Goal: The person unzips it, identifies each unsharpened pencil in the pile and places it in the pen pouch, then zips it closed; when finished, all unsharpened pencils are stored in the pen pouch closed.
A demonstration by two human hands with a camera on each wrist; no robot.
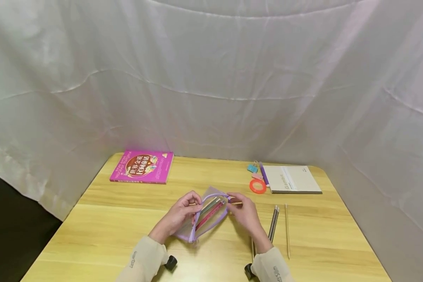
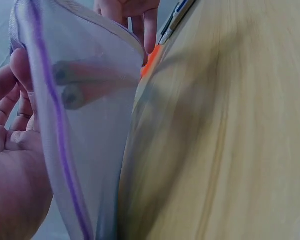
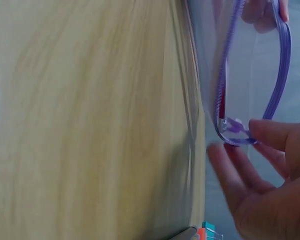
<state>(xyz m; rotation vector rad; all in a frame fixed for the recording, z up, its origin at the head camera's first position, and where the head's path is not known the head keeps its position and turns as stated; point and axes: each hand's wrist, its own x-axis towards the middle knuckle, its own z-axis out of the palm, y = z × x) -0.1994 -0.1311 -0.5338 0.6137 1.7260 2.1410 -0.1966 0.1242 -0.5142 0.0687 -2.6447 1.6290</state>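
Left hand pinching the near-left rim of a translucent mesh pencil pouch with purple zipper trim; right hand pinching the far end by the zipper pull, mouth held open. Pouch at table centre, a few coloured pencils inside, tips toward the opening. Right of it, loose pencils on the wooden table; farther back, an orange tape roll, grey notebook, pink book. Risk, likely: tilting the pouch could spill pencils; tugging the zipper could snag on protruding tips.
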